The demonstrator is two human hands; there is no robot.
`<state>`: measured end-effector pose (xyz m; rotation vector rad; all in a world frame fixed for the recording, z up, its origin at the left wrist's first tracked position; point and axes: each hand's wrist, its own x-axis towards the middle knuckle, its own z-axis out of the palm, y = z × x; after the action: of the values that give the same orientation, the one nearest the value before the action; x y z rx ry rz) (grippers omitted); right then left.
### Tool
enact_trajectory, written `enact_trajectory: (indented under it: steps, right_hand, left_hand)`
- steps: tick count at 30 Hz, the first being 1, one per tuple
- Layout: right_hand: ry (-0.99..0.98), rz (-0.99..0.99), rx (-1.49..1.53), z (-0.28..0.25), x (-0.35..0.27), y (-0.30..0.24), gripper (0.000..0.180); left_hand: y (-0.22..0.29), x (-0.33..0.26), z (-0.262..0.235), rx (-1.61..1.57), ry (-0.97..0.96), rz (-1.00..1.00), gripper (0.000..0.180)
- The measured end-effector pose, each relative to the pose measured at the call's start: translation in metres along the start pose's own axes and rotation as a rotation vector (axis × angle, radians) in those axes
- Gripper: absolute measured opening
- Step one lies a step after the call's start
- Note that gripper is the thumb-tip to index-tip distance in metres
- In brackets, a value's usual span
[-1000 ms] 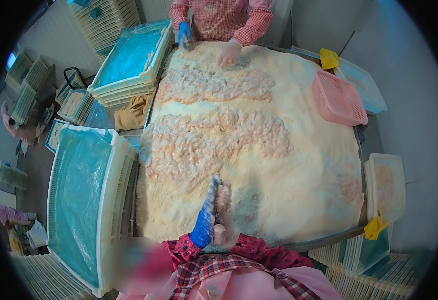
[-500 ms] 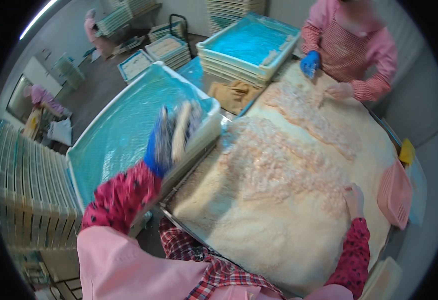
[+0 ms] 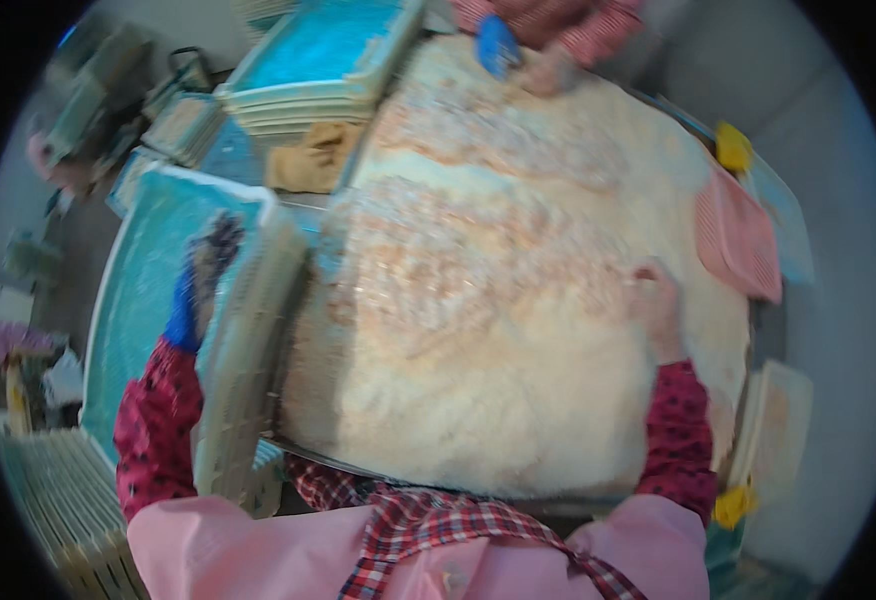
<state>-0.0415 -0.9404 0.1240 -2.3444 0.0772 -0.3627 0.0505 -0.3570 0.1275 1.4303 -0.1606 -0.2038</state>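
One powder-covered counter stands beside a blue-lined tray. Crosswise on the counter, a band of wet pink pieces runs left from the nearer, right hand, fingers curled, grip unclear; the left hand, over the tray, is too blurred to tell.

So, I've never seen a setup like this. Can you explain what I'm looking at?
There's no machine here: a person works with their own hands, seen from a fisheye camera worn on their head, which bends straight edges. The blue-gloved left hand is over or on a blue-lined tray; I can't tell which. The right hand, fingers bent, is at the right end of the nearer band of pinkish pieces, which lies on pale powder. Blur hides whether either hand holds anything. The blue-gloved hand across the powder belongs to another person.
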Motion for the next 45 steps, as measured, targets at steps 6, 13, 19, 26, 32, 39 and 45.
enact_trajectory:
  steps: [6, 13, 19, 26, 32, 39, 45]
  right_hand:
    - [-0.612, -0.055, -0.052, 0.034, -0.131, -0.036, 0.044]
    - [-0.244, -0.140, -0.226, 0.102, -0.164, -0.024, 0.054]
    - [0.238, 0.302, -0.257, 0.066, -0.210, 0.020, 0.038]
    - [0.366, 0.248, 0.309, 0.128, -0.184, -0.036, 0.043]
    - [0.126, -0.072, 0.024, 0.143, -0.166, -0.089, 0.045]
    - [0.212, -0.116, -0.045, 0.140, -0.153, -0.085, 0.050]
    - [0.157, -0.170, 0.052, 0.134, -0.147, -0.076, 0.054]
  left_hand:
    - [0.016, -0.072, 0.159, 0.764, -0.505, 0.212, 0.067]
    - [-0.155, -0.081, 0.277, 0.942, -0.673, 0.354, 0.079]
    - [-0.163, -0.072, 0.270, 0.895, -0.582, 0.212, 0.056]
    - [-0.194, -0.066, 0.322, 0.461, -0.431, -0.105, 0.036]
    - [-0.194, -0.113, 0.330, -0.829, -0.236, -0.327, 0.047]
    - [-0.177, -0.123, 0.310, -0.653, -0.309, -0.245, 0.053]
    - [-0.109, -0.115, 0.332, -0.560, -0.193, -0.717, 0.054]
